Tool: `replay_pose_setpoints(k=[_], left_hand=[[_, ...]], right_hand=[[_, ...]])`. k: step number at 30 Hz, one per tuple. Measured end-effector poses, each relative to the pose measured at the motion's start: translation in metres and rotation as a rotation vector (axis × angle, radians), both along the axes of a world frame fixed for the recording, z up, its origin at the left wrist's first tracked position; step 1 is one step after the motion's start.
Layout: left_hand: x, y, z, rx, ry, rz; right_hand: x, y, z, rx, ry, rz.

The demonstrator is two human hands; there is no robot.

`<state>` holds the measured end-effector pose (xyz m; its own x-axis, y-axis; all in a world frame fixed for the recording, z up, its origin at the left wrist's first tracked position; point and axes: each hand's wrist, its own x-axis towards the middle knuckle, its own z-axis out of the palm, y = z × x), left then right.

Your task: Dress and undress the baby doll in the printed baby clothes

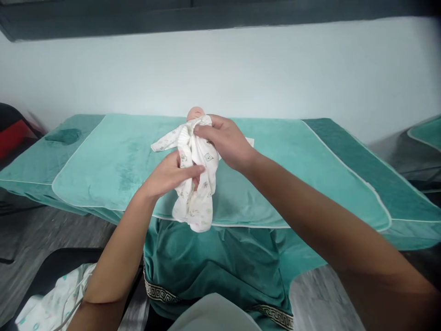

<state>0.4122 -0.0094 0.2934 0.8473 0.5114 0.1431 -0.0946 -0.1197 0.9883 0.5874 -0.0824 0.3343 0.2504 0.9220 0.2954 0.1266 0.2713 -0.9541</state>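
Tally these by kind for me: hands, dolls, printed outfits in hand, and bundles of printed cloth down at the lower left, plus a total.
Hands: 2 (left hand, right hand)
Doll: 1
Printed outfit: 1
Cloth bundle: 1
Total: 5

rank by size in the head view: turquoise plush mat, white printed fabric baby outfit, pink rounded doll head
1. Turquoise plush mat, largest
2. White printed fabric baby outfit
3. Pink rounded doll head, smallest

The outfit is partly covered, but the order is clear.
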Motion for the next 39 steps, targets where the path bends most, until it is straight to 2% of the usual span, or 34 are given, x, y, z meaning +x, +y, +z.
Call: replay_pose_setpoints(k=[2,5,7,9,11,12,15,18,20,21,23,26,28,31,33,36,39], left_hand=[[0.000,0.001,-0.004,-0.040,0.012,0.008],[0.003,0.004,-0.010,-0.176,-0.141,0.190],[0.007,0.007,-0.015,-0.248,-0.234,0.271],[0.011,0.008,-0.020,-0.288,-0.276,0.312],[0.014,0.007,-0.025,-0.303,-0.275,0.320],[0.015,0.006,-0.028,-0.307,-0.263,0.316],[0.012,0.002,-0.038,-0.324,-0.162,0.236],[0.004,0.003,-0.045,-0.310,0.010,0.008],[-0.001,0.005,-0.049,-0.298,0.095,-0.126],[-0.002,0.006,-0.051,-0.306,0.117,-0.148],[-0.002,0.007,-0.058,-0.335,0.121,-0.101],[0.006,0.005,-0.074,-0.305,0.161,0.067],[0.013,0.001,-0.086,-0.148,0.290,0.155],[0.025,-0.006,-0.098,0.218,0.542,0.149],[0.032,-0.012,-0.100,0.425,0.646,0.090],[0.040,-0.019,-0.099,0.602,0.694,0.045],[0.043,-0.018,-0.098,0.596,0.689,0.029]], right_hand=[[0.000,0.002,-0.011,-0.045,0.169,0.011],[0.001,-0.002,-0.029,-0.124,0.324,0.133],[0.002,-0.008,-0.037,-0.246,0.278,0.290],[0.003,-0.014,-0.043,-0.394,0.141,0.458],[0.004,-0.018,-0.045,-0.486,0.016,0.546],[0.005,-0.018,-0.046,-0.493,-0.005,0.542],[0.009,-0.016,-0.049,-0.400,0.125,0.376],[0.012,-0.013,-0.059,-0.256,0.345,0.156],[0.012,-0.014,-0.071,-0.209,0.449,0.099],[0.012,-0.017,-0.079,-0.207,0.487,0.095],[0.013,-0.027,-0.100,-0.250,0.534,0.103],[0.015,-0.049,-0.142,-0.408,0.509,0.132],[0.016,-0.064,-0.172,-0.491,0.416,0.112],[0.018,-0.076,-0.210,-0.504,0.154,-0.153],[0.018,-0.076,-0.227,-0.464,0.028,-0.298],[0.015,-0.071,-0.238,-0.415,0.014,-0.341],[0.010,-0.066,-0.238,-0.388,0.045,-0.341]])
